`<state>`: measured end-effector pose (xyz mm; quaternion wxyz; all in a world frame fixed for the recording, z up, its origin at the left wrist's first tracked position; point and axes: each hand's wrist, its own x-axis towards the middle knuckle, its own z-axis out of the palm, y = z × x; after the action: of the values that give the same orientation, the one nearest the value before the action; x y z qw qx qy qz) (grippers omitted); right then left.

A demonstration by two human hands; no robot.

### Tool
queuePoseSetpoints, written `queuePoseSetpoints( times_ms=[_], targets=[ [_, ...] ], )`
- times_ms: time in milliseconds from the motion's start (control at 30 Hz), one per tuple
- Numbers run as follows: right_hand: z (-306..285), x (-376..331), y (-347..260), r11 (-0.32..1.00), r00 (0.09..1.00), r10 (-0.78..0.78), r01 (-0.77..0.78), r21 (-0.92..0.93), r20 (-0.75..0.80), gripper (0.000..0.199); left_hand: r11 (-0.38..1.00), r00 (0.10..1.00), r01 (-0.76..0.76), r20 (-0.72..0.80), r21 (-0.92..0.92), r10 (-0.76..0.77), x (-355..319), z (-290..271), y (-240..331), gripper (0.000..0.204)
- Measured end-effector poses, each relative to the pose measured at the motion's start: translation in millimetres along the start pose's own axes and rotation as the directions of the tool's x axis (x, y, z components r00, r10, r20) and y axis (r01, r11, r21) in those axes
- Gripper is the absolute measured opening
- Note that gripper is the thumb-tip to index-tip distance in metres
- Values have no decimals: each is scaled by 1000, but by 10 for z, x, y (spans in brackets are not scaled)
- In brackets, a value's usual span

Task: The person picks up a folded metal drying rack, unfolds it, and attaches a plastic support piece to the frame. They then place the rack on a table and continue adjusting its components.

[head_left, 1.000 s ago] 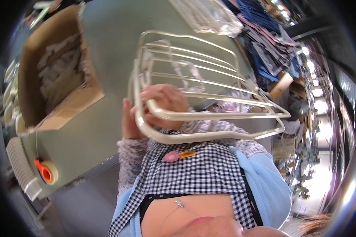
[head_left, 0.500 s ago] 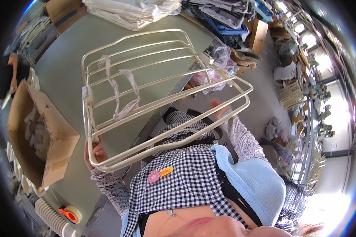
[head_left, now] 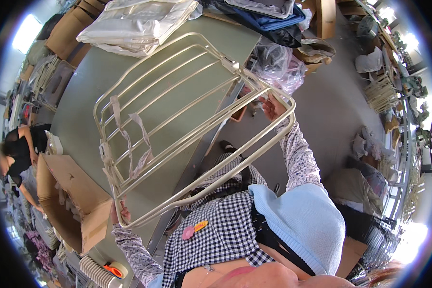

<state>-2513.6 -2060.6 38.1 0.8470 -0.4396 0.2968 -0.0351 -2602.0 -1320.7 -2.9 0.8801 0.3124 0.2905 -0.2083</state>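
Note:
A large cream metal tube frame (head_left: 177,120), with several parallel bars and hinged side joints, is held tilted over the green table. A pale fabric strap (head_left: 140,139) dangles from its bars in two lengths. My left hand (head_left: 122,212) grips the near left corner, its fingers partly hidden by the tubing. At the right end my right hand (head_left: 273,107) is closed round the tubing, seen partly between the bars.
An open cardboard box (head_left: 77,201) with pale rolled pieces stands on the green table (head_left: 77,115). Beside it are a tape roll (head_left: 116,270) and a white ribbed stack (head_left: 96,271). White folded covers (head_left: 139,24) lie at the far edge. Another person (head_left: 21,153) is at the left.
My right hand has come up to the frame's right end. The frame has turned, its left end coming nearer. The view has shifted, bringing another person into sight.

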Motion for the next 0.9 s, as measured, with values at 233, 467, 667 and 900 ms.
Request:
queuePoseSetpoints(
  times_ms=[233, 467, 667, 900],
  targets=[
    [-304, 686, 335, 979, 978, 190, -196, 62, 91, 31, 741, 798, 246, -564, 624, 211, 302, -3, 111, 64],
    [-686, 1216, 581, 914, 850, 271, -374, 156, 451, 21, 262, 571, 575, -609, 775, 551, 597, 2, -186, 61],
    [-754, 1383, 188, 872, 881, 465, -439, -214, 89, 53, 206, 614, 494, -507, 845, 605, 769, -426, -648, 67],
    [-801, 1349, 18, 676, 863, 496, -314, -667, 97, 65, 372, 505, 397, -539, 839, 674, 729, -449, -1208, 76]
  ],
)
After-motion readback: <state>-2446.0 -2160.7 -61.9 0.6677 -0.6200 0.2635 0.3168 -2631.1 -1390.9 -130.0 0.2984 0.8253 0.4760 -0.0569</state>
